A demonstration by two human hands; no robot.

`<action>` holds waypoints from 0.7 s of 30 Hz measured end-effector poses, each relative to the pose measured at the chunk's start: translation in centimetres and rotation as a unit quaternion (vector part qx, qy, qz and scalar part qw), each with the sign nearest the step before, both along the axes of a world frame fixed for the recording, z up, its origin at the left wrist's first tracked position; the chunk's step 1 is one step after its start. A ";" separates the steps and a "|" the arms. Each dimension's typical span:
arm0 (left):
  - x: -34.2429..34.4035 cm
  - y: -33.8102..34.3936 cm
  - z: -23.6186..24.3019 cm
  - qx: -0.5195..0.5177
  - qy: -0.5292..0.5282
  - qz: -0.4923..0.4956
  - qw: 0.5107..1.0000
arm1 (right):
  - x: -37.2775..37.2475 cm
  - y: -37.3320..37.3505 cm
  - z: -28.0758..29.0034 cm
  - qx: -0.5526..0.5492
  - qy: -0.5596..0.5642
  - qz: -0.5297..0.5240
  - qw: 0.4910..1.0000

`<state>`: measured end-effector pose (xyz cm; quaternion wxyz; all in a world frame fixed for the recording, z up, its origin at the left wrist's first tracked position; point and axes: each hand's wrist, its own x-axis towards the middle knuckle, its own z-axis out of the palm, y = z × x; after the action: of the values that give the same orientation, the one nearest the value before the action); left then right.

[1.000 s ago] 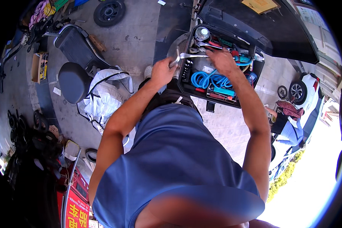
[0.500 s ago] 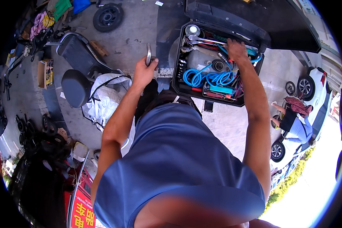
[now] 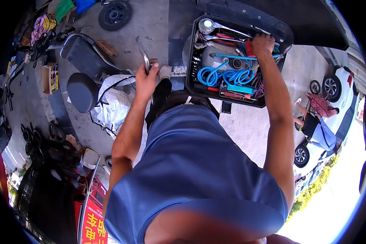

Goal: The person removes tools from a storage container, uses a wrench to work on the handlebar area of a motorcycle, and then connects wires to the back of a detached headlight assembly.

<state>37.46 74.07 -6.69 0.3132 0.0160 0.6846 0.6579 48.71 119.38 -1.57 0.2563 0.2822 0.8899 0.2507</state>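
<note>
My left hand [image 3: 147, 76] grips a bent silver metal bar [image 3: 146, 60], outside the case's left side. My right hand [image 3: 264, 44] reaches into the top right of an open black tool case [image 3: 188, 71], fingers curled over a red-handled item [image 3: 249, 49]; whether it grips this is hidden. Inside lie silver wrenches [image 3: 234, 29], red-handled tools [image 3: 225, 40], a clear jar [image 3: 205, 25], blue coiled hose [image 3: 209, 77] and a teal tool [image 3: 239, 88]. The case's lid [image 3: 313, 22] is raised behind it.
A two-wheeler's black seat [image 3: 82, 92], white sack [image 3: 110, 103], loose tyre [image 3: 114, 16] and cardboard box [image 3: 49, 78] are on my left. At right, a person [image 3: 323, 134] is beside a white car [image 3: 341, 93]. A red sign [image 3: 93, 219] stands lower left.
My left hand has moved left, away from the case, with the bar. My right hand has moved up and right into the case; the wrench it held now appears among the tools.
</note>
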 end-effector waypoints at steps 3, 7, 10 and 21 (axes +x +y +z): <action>-0.8 1.4 2.5 0.086 -0.064 -0.005 0.994 | -0.9 -3.7 3.4 -0.013 0.097 0.052 0.994; -1.4 5.5 7.2 0.233 -0.169 -0.023 0.957 | -0.1 -16.8 7.0 -0.422 0.369 0.119 0.820; -0.6 9.1 10.3 0.347 -0.181 -0.079 0.917 | 0.2 -25.4 6.6 -0.680 0.336 -0.088 0.646; 1.2 12.5 -2.0 -0.187 0.592 -0.499 0.605 | 12.6 -15.5 4.0 -0.340 0.443 -0.318 0.766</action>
<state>38.64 86.58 -8.70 0.1158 0.6819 0.7147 0.1040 61.31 103.90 2.48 -0.0224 0.5233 0.7907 -0.3169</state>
